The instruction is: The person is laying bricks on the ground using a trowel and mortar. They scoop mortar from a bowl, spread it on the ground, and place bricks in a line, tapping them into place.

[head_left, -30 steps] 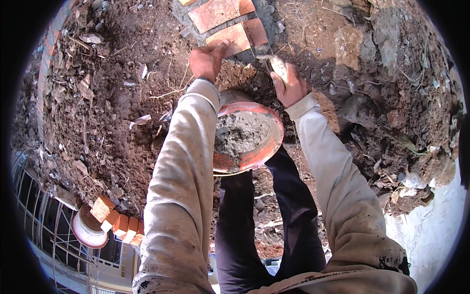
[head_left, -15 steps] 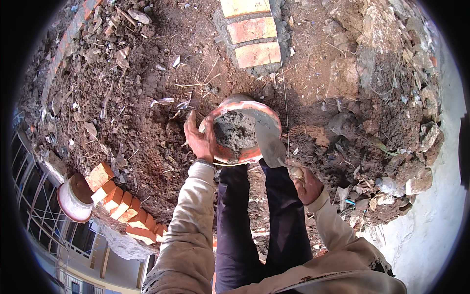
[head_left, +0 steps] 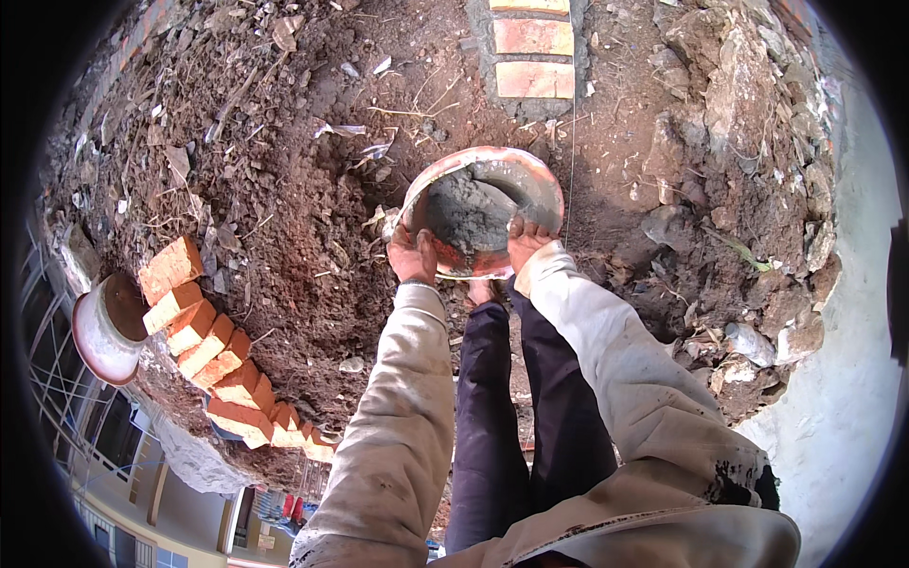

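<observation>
An orange-rimmed pan (head_left: 511,158) holding grey mortar (head_left: 459,213) rests low in front of my legs, with what looks like a trowel blade (head_left: 494,196) lying in it. Its near left rim is gripped by my left hand (head_left: 414,254), thumb and fingers curled over the edge. On the near right rim, my right hand (head_left: 527,240) is also curled over the edge; whether it still holds the trowel handle is hidden. Beyond the pan, bricks (head_left: 533,36) lie bedded in grey mortar beside a thin string (head_left: 572,142).
A curved row of stacked orange bricks (head_left: 227,360) runs at lower left beside a second pale basin (head_left: 93,341). Scaffolding and a building show beyond that edge. Rubble (head_left: 748,114) and a pale wall (head_left: 843,369) are on the right. Uneven dirt (head_left: 294,189) surrounds the pan.
My hands left the laid bricks for the pan. The trowel, earlier in my right hand, now seems to lie in the pan, and that hand moved onto the rim. The view shifted.
</observation>
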`<state>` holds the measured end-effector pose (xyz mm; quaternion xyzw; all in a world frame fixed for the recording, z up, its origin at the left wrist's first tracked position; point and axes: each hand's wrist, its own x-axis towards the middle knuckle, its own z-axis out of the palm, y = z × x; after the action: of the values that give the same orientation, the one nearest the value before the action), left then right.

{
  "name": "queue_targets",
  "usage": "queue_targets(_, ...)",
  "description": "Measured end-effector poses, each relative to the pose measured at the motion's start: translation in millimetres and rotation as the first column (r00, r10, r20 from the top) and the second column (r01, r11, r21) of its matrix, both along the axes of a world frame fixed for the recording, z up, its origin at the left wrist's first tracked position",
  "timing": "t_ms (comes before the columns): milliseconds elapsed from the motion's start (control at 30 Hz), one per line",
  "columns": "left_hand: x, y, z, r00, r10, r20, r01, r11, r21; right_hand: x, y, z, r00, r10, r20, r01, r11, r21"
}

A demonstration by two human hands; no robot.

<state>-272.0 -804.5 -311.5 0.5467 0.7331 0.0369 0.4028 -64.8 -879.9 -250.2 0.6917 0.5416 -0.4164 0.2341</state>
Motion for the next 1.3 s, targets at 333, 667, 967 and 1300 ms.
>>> queue_targets(333, -0.4, 6.0, 45.6, 0.977, 0.160, 0.141, -0.132, 0.973, -0.189, 16.1, -28.4, -7.1, 0.981, -0.193, 0.005, 0.192, 0.978, 0.086)
queue_targets(667, -4.2, 17.7, 52.2, 0.970, 0.179, 0.163, -0.119, 0.939, -0.322, -41.0, -50.7, -41.2, 0.688, -0.533, -0.493, 0.628, 0.777, 0.036)
queue_targets(967, -57.0, -2.3, 64.7, 0.814, 0.365, 0.453, -0.146, 0.882, -0.449, 0.8, -77.6, -19.7, 0.602, -0.415, -0.683, 0.667, 0.731, 0.144)
queue_targets(1300, -121.7, -25.6, 181.8, 0.914, 0.352, 0.199, -0.263, 0.891, -0.370, 64.2, -70.0, 30.1, 0.735, -0.397, -0.549, 0.541, 0.832, 0.122)
